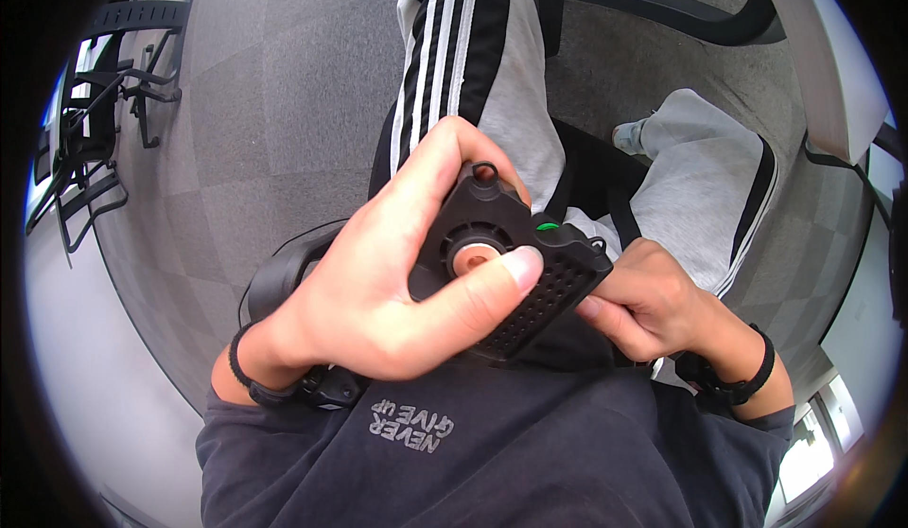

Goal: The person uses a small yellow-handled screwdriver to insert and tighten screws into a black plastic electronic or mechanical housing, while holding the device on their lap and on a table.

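My left hand (pixel 388 263) grips a black plastic device (pixel 515 263), flat and roughly square, with a round copper-coloured centre, a small green spot and a grid of holes on one side. My left thumb lies across its face beside the copper centre; the fingers curl over its far edge. My right hand (pixel 643 301) pinches the device's right corner with fingers bunched. Both hands hold it above my lap, close to my dark shirt.
I sit on a chair with black armrests (pixel 284 272), legs in grey trousers with black and white stripes (pixel 473 64). Grey carpet tiles (pixel 284 102) cover the floor. Black chairs (pixel 113 74) stand at the far left; a white table edge (pixel 832 74) sits at the right.
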The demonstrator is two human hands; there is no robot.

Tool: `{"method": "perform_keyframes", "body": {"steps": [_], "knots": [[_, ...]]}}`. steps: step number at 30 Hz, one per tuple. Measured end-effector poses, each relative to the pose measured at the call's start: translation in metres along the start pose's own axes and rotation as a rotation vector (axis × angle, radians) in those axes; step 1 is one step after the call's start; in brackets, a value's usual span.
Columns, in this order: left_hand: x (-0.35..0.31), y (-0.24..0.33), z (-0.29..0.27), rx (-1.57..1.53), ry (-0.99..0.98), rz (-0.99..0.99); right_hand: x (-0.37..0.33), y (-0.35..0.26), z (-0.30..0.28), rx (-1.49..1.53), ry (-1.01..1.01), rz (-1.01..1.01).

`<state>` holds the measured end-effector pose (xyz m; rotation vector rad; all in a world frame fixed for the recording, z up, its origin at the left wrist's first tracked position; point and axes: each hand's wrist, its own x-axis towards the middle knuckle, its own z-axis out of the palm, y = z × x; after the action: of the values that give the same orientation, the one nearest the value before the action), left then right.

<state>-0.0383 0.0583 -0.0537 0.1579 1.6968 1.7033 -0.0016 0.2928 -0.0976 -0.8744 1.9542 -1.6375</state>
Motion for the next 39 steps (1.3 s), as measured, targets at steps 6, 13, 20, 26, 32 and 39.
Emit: {"method": "perform_keyframes", "body": {"steps": [6,13,20,26,32,39], "knots": [[-0.002,0.005,0.008,0.003,0.058,-0.050,-0.002,-0.005,-0.001,-0.039,0.015,0.131],[0.003,-0.006,0.008,0.168,0.197,0.090,0.010,-0.015,0.010,0.023,0.196,0.448],[0.004,-0.007,0.009,0.213,0.276,0.145,0.024,-0.026,-0.002,-0.310,0.200,0.422],[0.003,-0.002,0.011,0.252,0.307,0.084,0.023,-0.025,-0.005,-0.272,0.180,0.490],[0.003,-0.002,0.010,0.106,0.237,0.011,0.018,-0.031,-0.012,-0.279,0.141,0.393],[0.003,0.001,0.015,0.131,0.219,0.001,0.013,-0.033,-0.009,-0.365,0.095,0.402]]}}
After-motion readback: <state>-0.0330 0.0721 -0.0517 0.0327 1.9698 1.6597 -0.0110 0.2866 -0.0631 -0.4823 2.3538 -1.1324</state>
